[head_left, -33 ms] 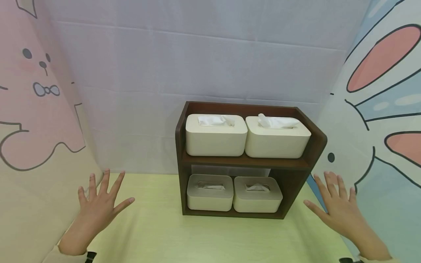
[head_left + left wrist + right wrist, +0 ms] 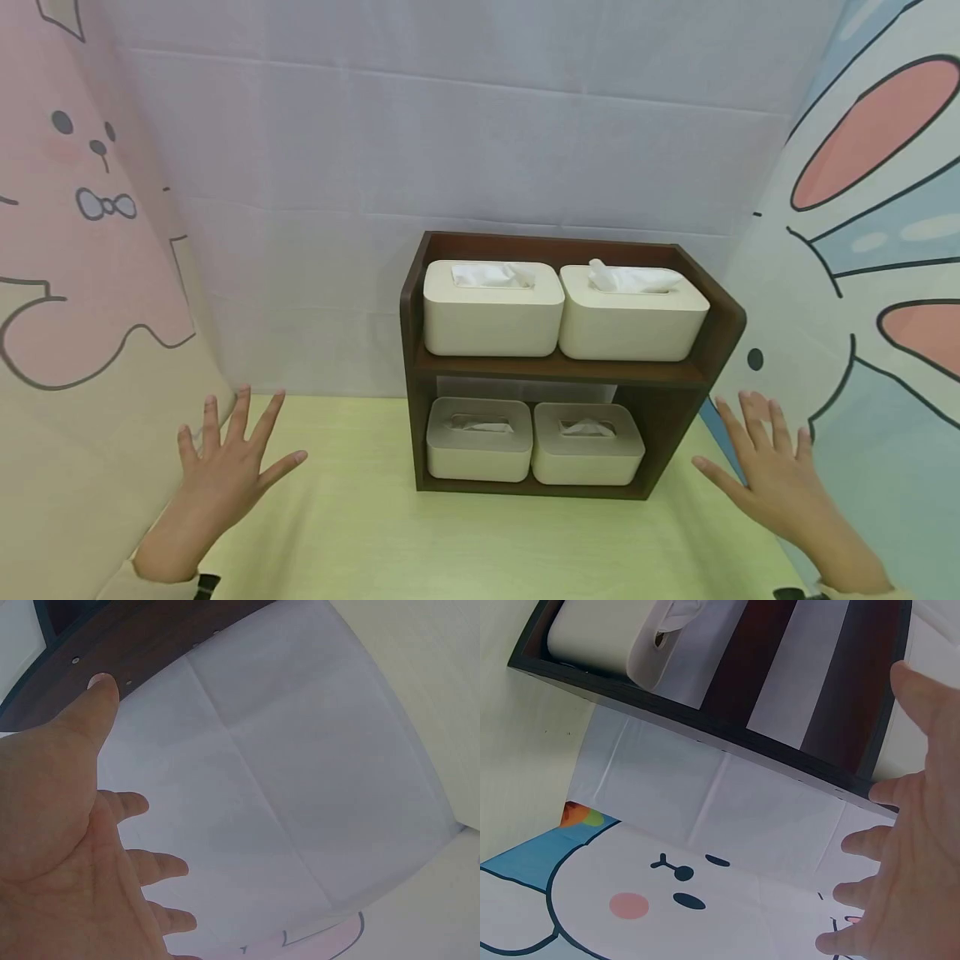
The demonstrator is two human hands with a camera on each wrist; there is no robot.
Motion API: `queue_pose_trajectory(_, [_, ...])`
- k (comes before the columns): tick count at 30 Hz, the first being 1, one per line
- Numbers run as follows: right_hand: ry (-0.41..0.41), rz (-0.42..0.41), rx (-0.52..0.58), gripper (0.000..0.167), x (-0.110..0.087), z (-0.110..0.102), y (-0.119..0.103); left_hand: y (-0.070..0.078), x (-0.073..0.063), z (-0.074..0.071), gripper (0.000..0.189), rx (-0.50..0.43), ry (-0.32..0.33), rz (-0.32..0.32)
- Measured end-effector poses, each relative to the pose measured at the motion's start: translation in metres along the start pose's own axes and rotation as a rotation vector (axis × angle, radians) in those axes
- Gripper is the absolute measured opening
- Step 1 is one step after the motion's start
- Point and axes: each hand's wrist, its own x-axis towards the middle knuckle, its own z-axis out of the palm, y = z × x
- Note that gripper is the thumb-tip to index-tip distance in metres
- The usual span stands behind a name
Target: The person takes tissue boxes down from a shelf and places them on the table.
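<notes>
My left hand is held out over the left of the table, fingers spread, with nothing in it. On the other side my right hand is likewise spread and holds nothing, right of a dark brown two-tier shelf. On its upper tier two cream tissue boxes, a left one and a right one, sit side by side with white tissue sticking out. Two more tissue boxes, left and right, stand on the lower tier. The right wrist view shows the shelf's edge beyond the fingers.
The shelf stands on a pale yellow-green table, near a white cloth backdrop. Panels with cartoon animals flank it: a pink one at left and a blue and white one at right.
</notes>
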Motion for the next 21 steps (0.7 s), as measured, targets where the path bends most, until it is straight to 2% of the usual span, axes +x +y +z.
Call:
queue_pose_trajectory(12, [0.000, -0.007, 0.004, 0.086, 0.001, 0.000, 0.000, 0.002, 0.001, -0.002, 0.085, 0.001, 0.001, 0.013])
queue_pose_trajectory(21, [0.085, -0.028, -0.003, 0.082, 0.006, -0.003, 0.000, 0.011, 0.008, -0.002, 0.082, 0.006, 0.085, 0.061])
